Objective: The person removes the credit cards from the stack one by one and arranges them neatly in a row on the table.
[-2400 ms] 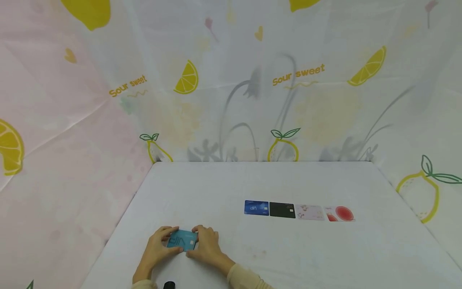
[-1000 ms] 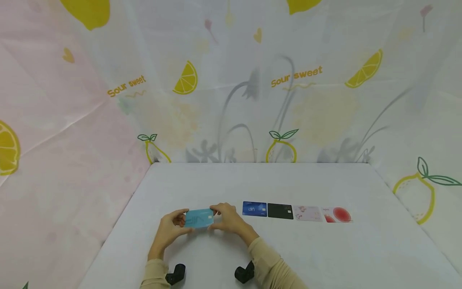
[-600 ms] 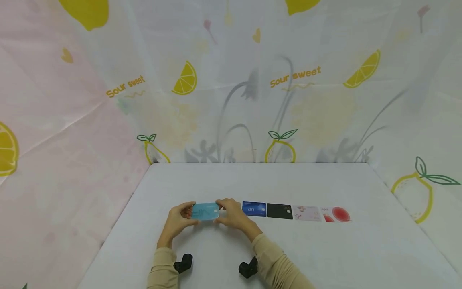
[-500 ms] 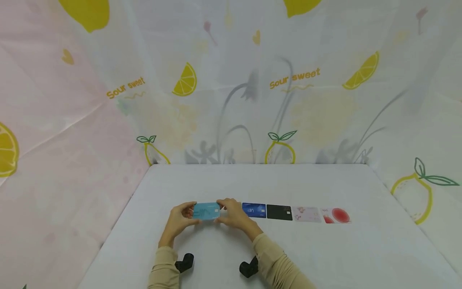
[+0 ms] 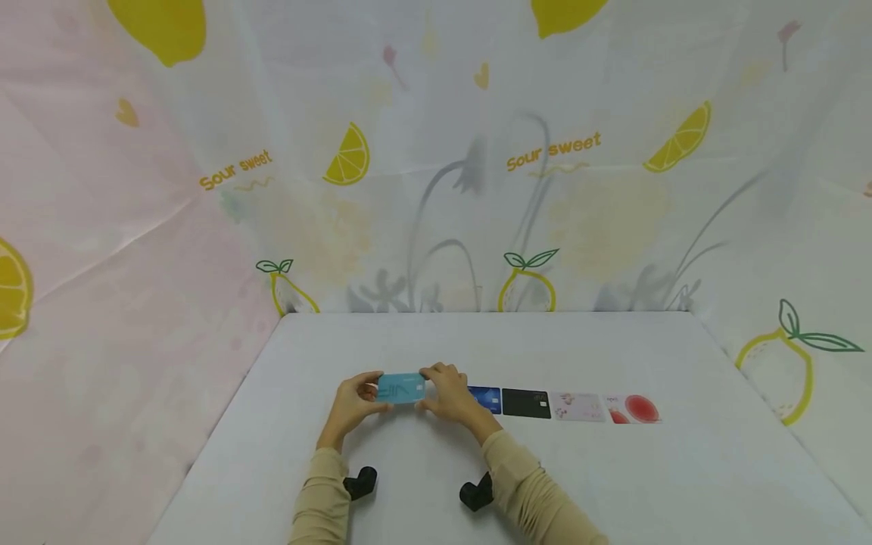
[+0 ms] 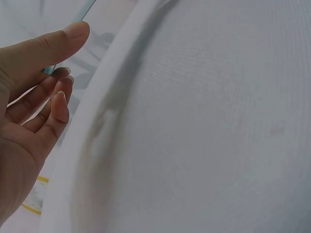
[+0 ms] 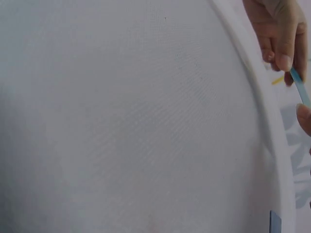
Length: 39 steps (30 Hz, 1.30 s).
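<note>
A light-blue VIP card (image 5: 400, 388) is held up over the white table between both hands. My left hand (image 5: 353, 401) pinches its left edge between thumb and fingers. At the card's right edge my right hand (image 5: 450, 393) pinches it the same way. In the left wrist view the left hand (image 6: 39, 82) shows with just a sliver of the card, seen edge-on. The right wrist view also catches the card (image 7: 299, 86) edge-on, gripped from both sides. Just right of my right hand lies a dark-blue card (image 5: 487, 400), its left part hidden behind that hand.
In a row with the dark-blue card lie a black card (image 5: 526, 403), a pale pink flowered card (image 5: 577, 406) and a white card with red circles (image 5: 633, 409). The white table (image 5: 613, 484) ends at a lemon-print cloth backdrop (image 5: 436, 189).
Both hands have carried the light-blue card away from the near left, forward and to the right, toward the row. My right hand now covers part of the dark-blue card.
</note>
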Motion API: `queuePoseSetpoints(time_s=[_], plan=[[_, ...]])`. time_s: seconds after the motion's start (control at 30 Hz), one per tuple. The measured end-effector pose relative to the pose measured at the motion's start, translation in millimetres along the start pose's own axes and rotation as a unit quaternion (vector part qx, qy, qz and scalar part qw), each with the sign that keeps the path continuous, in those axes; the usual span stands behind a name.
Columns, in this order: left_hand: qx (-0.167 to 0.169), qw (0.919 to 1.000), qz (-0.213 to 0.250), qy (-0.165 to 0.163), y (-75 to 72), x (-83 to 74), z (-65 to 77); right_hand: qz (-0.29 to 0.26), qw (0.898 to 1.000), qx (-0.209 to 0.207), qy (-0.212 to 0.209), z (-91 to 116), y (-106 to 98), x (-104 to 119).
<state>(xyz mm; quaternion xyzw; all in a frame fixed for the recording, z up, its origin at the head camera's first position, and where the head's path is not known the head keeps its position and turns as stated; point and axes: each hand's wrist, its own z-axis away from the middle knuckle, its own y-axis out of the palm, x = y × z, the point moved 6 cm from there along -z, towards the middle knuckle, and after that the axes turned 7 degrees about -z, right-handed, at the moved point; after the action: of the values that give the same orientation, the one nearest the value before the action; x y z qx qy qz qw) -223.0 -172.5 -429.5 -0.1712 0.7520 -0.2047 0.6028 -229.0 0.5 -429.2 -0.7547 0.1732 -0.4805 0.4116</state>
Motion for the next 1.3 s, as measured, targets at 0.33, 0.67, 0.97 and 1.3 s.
queuePoseSetpoints(time_s=[0.33, 0.67, 0.97, 1.3], plan=[[0.011, 0.9988, -0.047, -0.005, 19.2, 27.8, -21.7, 0.046, 0.998, 0.016, 0.046, -8, 8, -24], [0.019, 0.9983, -0.056, -0.006, 27.4, 30.1, -32.0, 0.038, 0.998, 0.014, 0.054, -10, 9, -37], [0.019, 0.9972, -0.073, -0.005, 32.1, 27.2, -34.8, 0.026, 0.997, 0.028, 0.07, -9, 8, -41], [0.033, 0.992, -0.119, -0.027, 36.6, 28.4, -35.8, 0.034, 0.996, 0.035, 0.077, -8, 10, -43]])
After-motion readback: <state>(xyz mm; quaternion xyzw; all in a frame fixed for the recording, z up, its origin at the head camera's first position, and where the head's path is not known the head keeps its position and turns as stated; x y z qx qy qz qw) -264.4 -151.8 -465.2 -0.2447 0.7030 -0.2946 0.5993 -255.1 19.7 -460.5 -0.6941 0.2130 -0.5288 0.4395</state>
